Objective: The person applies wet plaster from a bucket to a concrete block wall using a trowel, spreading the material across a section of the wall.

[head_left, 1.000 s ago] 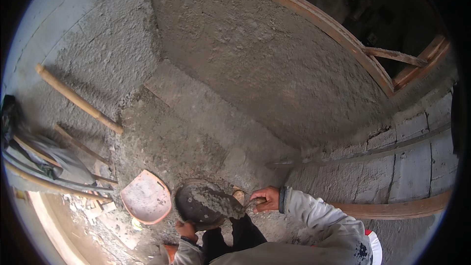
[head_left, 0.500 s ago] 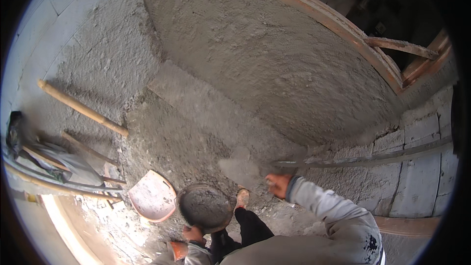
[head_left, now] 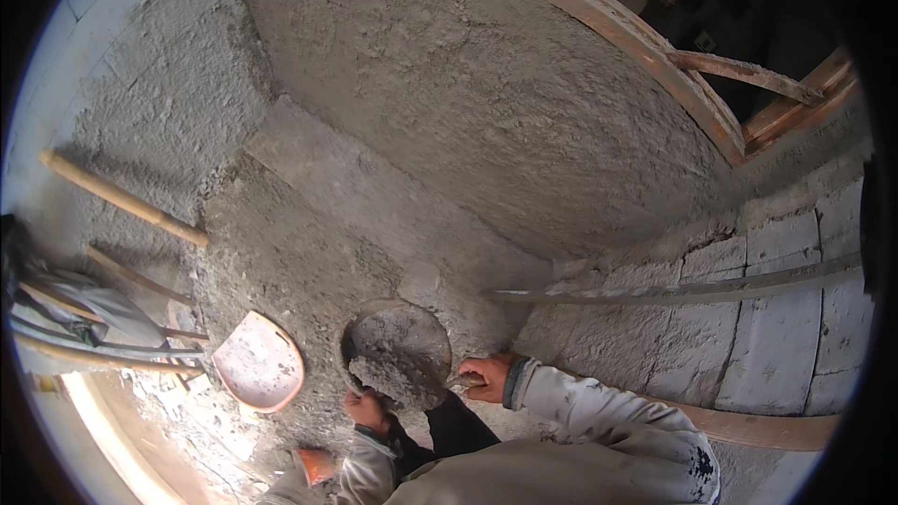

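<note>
A round dark pan (head_left: 350,341) stands just in front of my legs, with wet grey mortar (head_left: 398,379) heaped along its near side. My left hand (head_left: 367,409) is closed on the pan's near-left rim. At the pan's right side my right hand (head_left: 486,380) is closed around the handle of a trowel (head_left: 456,381). The trowel's blade lies over or in the mortar and I cannot make out its outline.
A pale scoop-shaped tub (head_left: 259,362) lies left of the pan. Wooden poles (head_left: 123,196) lean at the left wall beside grey sheeting (head_left: 117,304). A long straight bar (head_left: 673,291) slants across the right. Rough plastered wall (head_left: 486,93) rises ahead below a wooden frame (head_left: 599,5).
My right hand has come back left and nearer, bringing the trowel from beyond the pan to its right side. Mortar now shows heaped at the pan's near side. The view has shifted slightly.
</note>
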The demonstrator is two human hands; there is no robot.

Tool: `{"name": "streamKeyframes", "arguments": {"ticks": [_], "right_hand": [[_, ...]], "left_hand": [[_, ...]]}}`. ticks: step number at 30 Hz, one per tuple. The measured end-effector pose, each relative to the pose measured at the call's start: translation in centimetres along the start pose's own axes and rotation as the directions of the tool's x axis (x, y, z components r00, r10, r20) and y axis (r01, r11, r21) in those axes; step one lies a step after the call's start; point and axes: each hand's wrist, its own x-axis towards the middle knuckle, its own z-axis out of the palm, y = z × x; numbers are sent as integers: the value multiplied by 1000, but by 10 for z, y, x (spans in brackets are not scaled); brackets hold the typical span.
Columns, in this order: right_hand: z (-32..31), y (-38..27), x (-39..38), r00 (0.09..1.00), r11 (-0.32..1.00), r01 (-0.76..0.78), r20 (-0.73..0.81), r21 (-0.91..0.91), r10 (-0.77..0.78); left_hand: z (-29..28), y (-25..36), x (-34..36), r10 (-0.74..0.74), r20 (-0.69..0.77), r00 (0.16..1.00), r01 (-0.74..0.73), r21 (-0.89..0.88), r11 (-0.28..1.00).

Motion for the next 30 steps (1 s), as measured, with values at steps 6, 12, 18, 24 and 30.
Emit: {"name": "streamKeyframes", "arguments": {"ticks": [6, 12, 18, 24, 30], "right_hand": [[-149, 117, 26, 852, 623, -498, 204, 604, 483], [-186, 38, -41, 431, 961, -265, -883, 71, 185], [8, 13, 4, 951, 882, -264, -256, -389, 172], [100, 15, 84, 974, 904, -170, -207, -392, 93], [33, 3, 1, 998, 992, 8, -59, -122, -15]], "left_hand": [[-6, -16, 2, -67, -93, 993, 61, -66, 996], [-57, -20, 2, 11, -177, 984, 7, 99, 995], [-63, -26, 14, 146, -110, 983, -134, 104, 985], [-39, -8, -4, 132, -28, 991, -126, 155, 980], [-11, 31, -20, 110, -41, 993, -110, 5, 994]]}}
